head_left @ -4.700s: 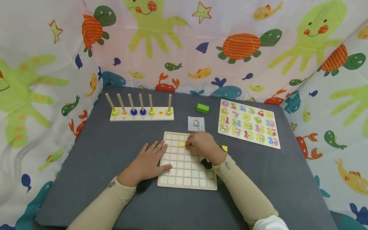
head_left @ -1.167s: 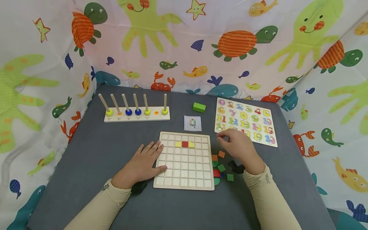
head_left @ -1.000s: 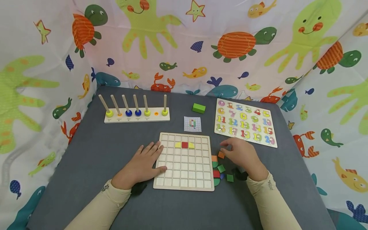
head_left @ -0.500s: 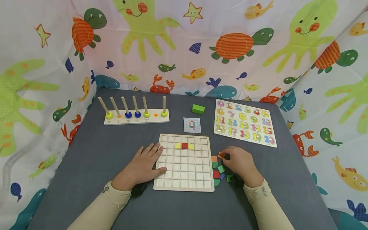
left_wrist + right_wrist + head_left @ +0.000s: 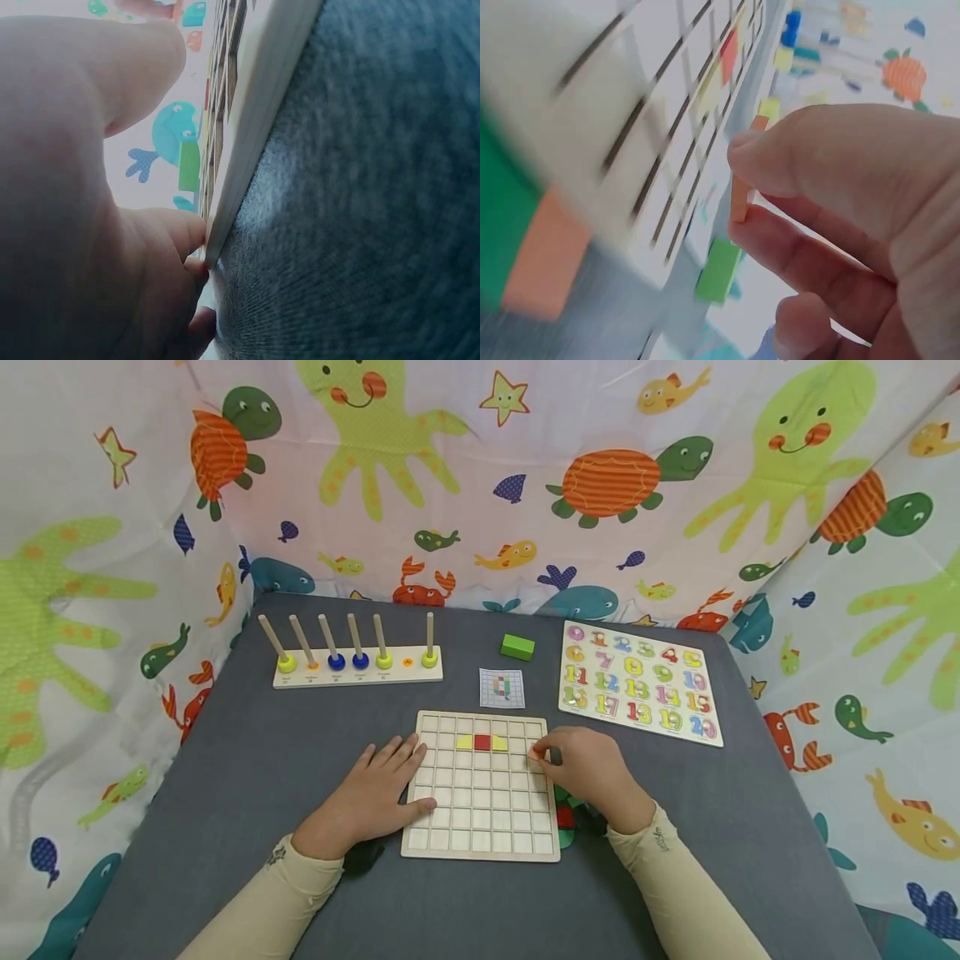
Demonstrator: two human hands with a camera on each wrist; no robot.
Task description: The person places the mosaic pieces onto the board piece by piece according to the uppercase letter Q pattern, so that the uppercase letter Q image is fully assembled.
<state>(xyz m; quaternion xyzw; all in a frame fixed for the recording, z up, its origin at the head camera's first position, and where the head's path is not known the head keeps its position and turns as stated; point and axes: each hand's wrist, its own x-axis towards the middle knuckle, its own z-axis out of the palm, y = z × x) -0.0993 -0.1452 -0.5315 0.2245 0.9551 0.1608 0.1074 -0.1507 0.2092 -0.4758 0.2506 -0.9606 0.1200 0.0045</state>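
A wooden grid board (image 5: 480, 827) lies on the dark table, with a red square tile (image 5: 482, 742) between two yellow tiles (image 5: 499, 743) in its second row. My left hand (image 5: 375, 793) rests spread along the board's left edge, fingertips and thumb on the frame. Between thumb and fingers my right hand (image 5: 588, 768) pinches a small orange tile (image 5: 740, 196), held over the right side of the board. Loose tiles lie beside the board's right edge, among them a red one (image 5: 565, 817) and an orange one (image 5: 547, 255); the right hand and wrist partly hide them.
Behind the board lies a small card (image 5: 502, 689) with a coloured pattern on a grid. A green block (image 5: 517, 647) sits farther back. A number puzzle board (image 5: 641, 683) is at the right, and a peg stand with coloured rings (image 5: 358, 675) at the back left.
The right hand has placed the red tile and a second yellow tile, then reached to the loose pieces, picked up an orange tile and moved left over the board. The left hand stays put.
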